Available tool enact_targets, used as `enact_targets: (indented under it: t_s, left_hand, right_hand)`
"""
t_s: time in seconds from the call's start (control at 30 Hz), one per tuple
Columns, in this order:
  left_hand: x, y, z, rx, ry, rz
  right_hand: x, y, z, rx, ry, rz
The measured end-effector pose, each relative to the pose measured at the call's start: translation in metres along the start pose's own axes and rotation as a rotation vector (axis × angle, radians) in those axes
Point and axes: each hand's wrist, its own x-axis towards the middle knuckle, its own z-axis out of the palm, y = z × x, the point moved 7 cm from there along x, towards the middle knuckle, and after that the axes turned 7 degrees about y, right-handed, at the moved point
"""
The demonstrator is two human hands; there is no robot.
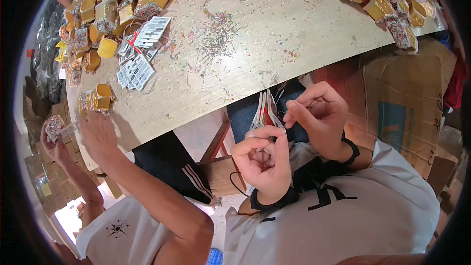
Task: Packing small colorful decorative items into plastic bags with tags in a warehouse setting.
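My left hand [262, 162] is closed in front of my chest, thumb and forefinger pinched at the end of some whitish looped cords [265, 110]. The cords stretch over my lap to just below the table edge. Close by on the right, my right hand [319, 113] is also closed in a pinch, its fingertips near the cords. Whatever those fingertips hold is too small to make out. On the table beyond lies a heap of thin metal wire hooks [218, 41]. White printed tags [140, 71] with cords are piled left of it.
Gold, sprinkle-coated ornaments [152, 0] are heaped at the table's far left, with more ornaments [380, 7] at far right. Loose sprinkles dot the pale table [171, 108]. At left, a co-worker's hand [100, 135] reaches beside an ornament. A cardboard box [407, 98] stands right.
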Motion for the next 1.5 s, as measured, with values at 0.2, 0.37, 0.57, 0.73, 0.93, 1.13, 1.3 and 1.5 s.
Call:
enact_targets:
  t_s: [0.2,0.37,0.57,0.73,0.93,1.13,1.3,1.5]
  left_hand:
    - [-0.001,0.006,0.006,0.223,-0.077,0.266]
    - [0.002,0.013,0.007,0.314,-0.086,0.352]
    - [0.002,0.015,0.006,0.312,-0.08,0.338]
    - [0.001,0.013,0.005,0.309,-0.111,0.346]
    - [-0.008,0.016,0.001,0.197,-0.032,0.351]
    - [-0.01,0.01,-0.004,0.131,0.071,0.242]
    - [-0.004,0.007,-0.004,0.018,0.067,0.099]
    - [-0.001,0.006,0.001,0.05,-0.093,0.071]
  right_hand:
    - [-0.001,0.001,-0.003,-0.013,-0.036,0.048]
    - [-0.001,0.004,-0.003,0.137,-0.071,0.28]
    - [-0.004,0.003,-0.003,0.247,-0.073,0.313]
    - [-0.004,0.005,-0.006,0.189,-0.07,0.346]
    - [-0.008,0.001,-0.003,0.128,-0.075,0.315]
    - [-0.012,-0.009,0.005,0.293,-0.38,0.032]
    - [-0.01,-0.012,0.02,-0.084,-0.731,-0.061]
    - [-0.005,-0.023,0.011,-0.333,-0.624,-0.178]
